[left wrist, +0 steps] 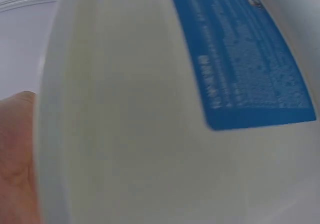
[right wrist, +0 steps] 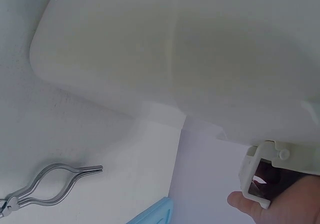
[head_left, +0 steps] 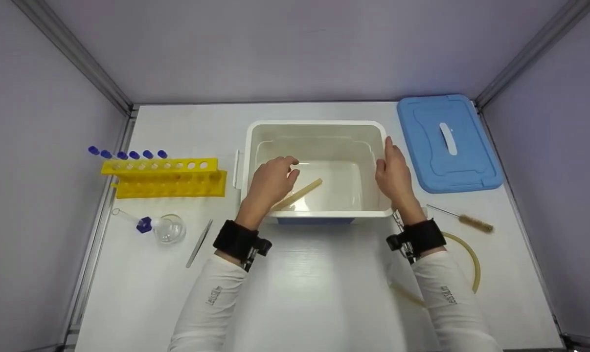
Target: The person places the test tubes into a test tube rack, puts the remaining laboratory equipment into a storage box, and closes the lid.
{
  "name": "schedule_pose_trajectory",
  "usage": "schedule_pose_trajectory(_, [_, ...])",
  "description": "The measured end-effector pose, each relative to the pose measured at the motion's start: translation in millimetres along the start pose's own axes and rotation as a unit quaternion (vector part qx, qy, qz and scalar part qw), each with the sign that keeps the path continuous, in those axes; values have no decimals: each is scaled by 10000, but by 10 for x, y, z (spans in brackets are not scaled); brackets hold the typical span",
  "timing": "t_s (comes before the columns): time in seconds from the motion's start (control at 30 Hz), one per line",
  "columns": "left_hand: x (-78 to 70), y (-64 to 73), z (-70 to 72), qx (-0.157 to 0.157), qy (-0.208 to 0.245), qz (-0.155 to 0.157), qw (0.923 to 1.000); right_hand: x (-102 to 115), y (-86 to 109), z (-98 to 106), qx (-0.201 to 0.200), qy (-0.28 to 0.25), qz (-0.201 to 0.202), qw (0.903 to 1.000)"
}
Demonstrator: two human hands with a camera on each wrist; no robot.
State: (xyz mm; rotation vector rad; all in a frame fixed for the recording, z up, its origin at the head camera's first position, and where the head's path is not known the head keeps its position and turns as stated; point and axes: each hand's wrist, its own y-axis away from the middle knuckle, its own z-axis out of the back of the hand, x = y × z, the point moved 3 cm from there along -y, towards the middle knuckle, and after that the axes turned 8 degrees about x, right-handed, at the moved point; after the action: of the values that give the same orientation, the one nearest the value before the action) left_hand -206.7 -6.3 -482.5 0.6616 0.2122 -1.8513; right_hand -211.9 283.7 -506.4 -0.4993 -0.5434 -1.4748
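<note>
L hand [head_left: 270,182] over bin [head_left: 319,213], thumb/finger apart, R hand [head_left: 397,177] clamped on its rim [head_left: 383,131]; 1-sided pull cd tip it, spilling tubing [head_left: 302,191].

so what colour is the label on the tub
The label is blue, clearest in the left wrist view.

In the head view, the left wrist [head_left: 250,212] hides the near left corner of the white bin [head_left: 319,214], and the lower end of the tan strip [head_left: 301,194] is lost by the left grip [head_left: 273,181]. The right sleeve [head_left: 454,313] covers part of the yellow tubing [head_left: 475,259]; whether its two visible stretches join cannot be told. In the left wrist view, the blue label [left wrist: 245,68] runs off the top, its fine print too blurred to read. The right wrist view's edges cut off the metal tongs [right wrist: 31,199], blue lid [right wrist: 156,215] and right grip [right wrist: 287,204].
</note>
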Motion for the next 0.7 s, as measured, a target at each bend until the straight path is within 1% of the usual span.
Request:
schedule_pose_trajectory(0.1, [34,57,144,-131,97,7,9999,-4,-1,0,0,-24,21,10000])
schedule_pose_trajectory(0.2, [124,140,329,-397,199,76,9990,-6,3,5,42,-61,5,10000])
schedule_pose_trajectory(0.33, [291,295,596,-806,445,343,9952,-2,10,14,59,-78,-19,10000])
schedule_pose_trajectory(0.43, [427,409,740,-1059,644,541,9908,1,11,19,26,-69,8,10000])
schedule_pose_trajectory(0.5, [528,473,797,-1225,696,589,9883,3,7,18,40,-110,21,9999])
schedule_pose_trajectory(0.57, [631,522,818,-1324,737,662,9862,-5,2,18,73,-141,24,9999])
schedule_pose_trajectory(0.63, [731,564,810,-1346,747,753,9852,-16,1,20,104,-160,0,9998])
schedule_pose_trajectory(0.7, [818,599,773,-1303,736,894,9847,-33,0,28,123,-130,-26,9998])
